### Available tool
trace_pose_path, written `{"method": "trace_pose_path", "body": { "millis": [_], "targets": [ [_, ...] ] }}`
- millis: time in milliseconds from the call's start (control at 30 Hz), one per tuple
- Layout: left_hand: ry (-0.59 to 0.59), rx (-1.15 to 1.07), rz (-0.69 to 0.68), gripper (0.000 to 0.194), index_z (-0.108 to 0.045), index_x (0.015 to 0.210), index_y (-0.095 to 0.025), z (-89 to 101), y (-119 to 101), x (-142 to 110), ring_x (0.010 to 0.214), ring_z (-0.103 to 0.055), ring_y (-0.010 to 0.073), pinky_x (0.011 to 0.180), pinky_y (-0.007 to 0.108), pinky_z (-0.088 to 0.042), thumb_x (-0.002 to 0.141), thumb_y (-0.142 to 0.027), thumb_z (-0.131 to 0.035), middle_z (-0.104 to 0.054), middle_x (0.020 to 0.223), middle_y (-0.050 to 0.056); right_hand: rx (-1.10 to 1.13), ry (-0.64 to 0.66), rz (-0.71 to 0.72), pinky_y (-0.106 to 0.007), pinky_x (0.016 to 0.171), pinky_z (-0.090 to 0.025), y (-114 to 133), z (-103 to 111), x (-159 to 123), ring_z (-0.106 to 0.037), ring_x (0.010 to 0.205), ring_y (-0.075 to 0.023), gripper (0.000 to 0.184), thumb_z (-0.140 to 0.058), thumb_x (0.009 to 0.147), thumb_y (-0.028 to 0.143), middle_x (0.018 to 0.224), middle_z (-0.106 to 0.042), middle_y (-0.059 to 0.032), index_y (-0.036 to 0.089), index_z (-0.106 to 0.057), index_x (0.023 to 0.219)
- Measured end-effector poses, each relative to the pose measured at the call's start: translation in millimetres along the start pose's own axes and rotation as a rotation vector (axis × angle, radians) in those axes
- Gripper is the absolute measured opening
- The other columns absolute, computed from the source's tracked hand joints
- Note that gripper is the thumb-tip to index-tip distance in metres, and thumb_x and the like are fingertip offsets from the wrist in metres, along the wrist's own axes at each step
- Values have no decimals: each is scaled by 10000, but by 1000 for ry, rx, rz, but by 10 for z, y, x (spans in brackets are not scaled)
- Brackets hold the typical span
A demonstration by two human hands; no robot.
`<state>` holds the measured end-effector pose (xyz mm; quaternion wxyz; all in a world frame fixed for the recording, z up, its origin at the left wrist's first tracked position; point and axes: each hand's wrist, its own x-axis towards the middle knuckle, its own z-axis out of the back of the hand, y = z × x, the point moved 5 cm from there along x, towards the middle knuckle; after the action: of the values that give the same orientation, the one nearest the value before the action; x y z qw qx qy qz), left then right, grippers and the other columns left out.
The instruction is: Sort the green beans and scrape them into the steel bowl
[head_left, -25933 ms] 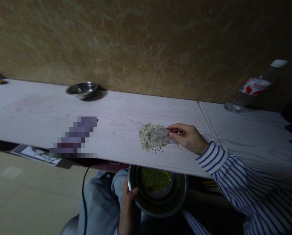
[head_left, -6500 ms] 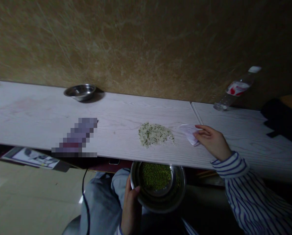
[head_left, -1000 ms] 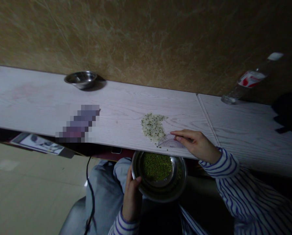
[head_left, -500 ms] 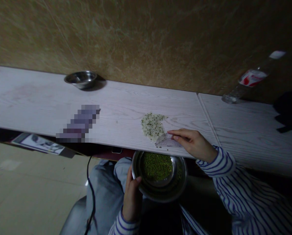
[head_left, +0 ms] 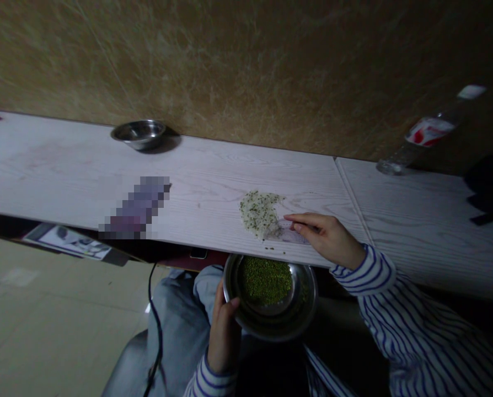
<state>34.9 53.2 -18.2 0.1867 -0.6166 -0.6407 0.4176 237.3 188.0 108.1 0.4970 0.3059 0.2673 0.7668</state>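
My left hand [head_left: 225, 328] grips the left rim of a metal bowl [head_left: 310, 309], thumb over the edge. Green beans [head_left: 267, 282], mung beans by their look, lie in the bowl, which sits over my lap just below the table edge. My right hand [head_left: 331, 237] pinches a thin, clear plastic piece [head_left: 290, 231] above the table; its exact kind is hard to make out. The far edge of this plastic touches a pile of white grains mixed with green beans [head_left: 258, 212], which looks like rice. A few loose beans [head_left: 270, 248] lie near the table's front edge.
An empty-looking small metal bowl [head_left: 141, 142] stands by the wall at the left. A blurred-out flat object [head_left: 137, 207] lies on the white table [head_left: 205, 182]. A plastic bottle [head_left: 430, 131] stands at the right, beside a dark object [head_left: 492, 190]. A black cable [head_left: 157, 320] hangs at the left.
My right hand has shifted slightly up, and the plastic piece now reaches into the lower right of the pile. My left hand and the bowl stay in place.
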Motion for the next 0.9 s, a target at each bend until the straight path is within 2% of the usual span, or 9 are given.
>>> {"method": "trace_pose_path", "body": {
  "millis": [400, 533, 767, 900],
  "targets": [
    [-9, 31, 4, 539, -622, 1360, -283, 33, 15, 4, 1357, -478, 321, 1157, 442, -333, 821, -304, -617, -664, 1339, 32, -9, 59, 39, -352, 896, -606, 71, -25, -30, -742, 989, -205, 309, -565, 895, 194, 1098, -786, -54, 247, -769, 1121],
    [-10, 11, 2, 512, -639, 1337, -292, 69, 37, 1, 1366, -468, 321, 1163, 454, -321, 826, -306, -623, -670, 1327, 29, 7, 52, 46, -344, 911, -598, 82, -65, -2, -738, 1002, -200, 305, -568, 892, 191, 1110, -783, -55, 234, -770, 1116],
    [-10, 21, 7, 509, -635, 1343, -287, 90, 53, -3, 1373, -464, 323, 1180, 465, -292, 835, -312, -623, -688, 1292, 39, -37, -9, 7, -350, 843, -613, 21, -46, 41, -750, 925, -201, 327, -549, 898, 173, 1075, -792, -54, 238, -762, 1138],
    [-12, 30, 14, 531, -632, 1347, -283, 81, 49, 10, 1354, -488, 325, 1166, 457, -324, 817, -308, -628, -710, 1251, 40, -24, -9, 36, -354, 869, -610, 66, -77, 33, -745, 972, -206, 311, -564, 898, 194, 1102, -785, -55, 241, -765, 1130]
  ]
}}
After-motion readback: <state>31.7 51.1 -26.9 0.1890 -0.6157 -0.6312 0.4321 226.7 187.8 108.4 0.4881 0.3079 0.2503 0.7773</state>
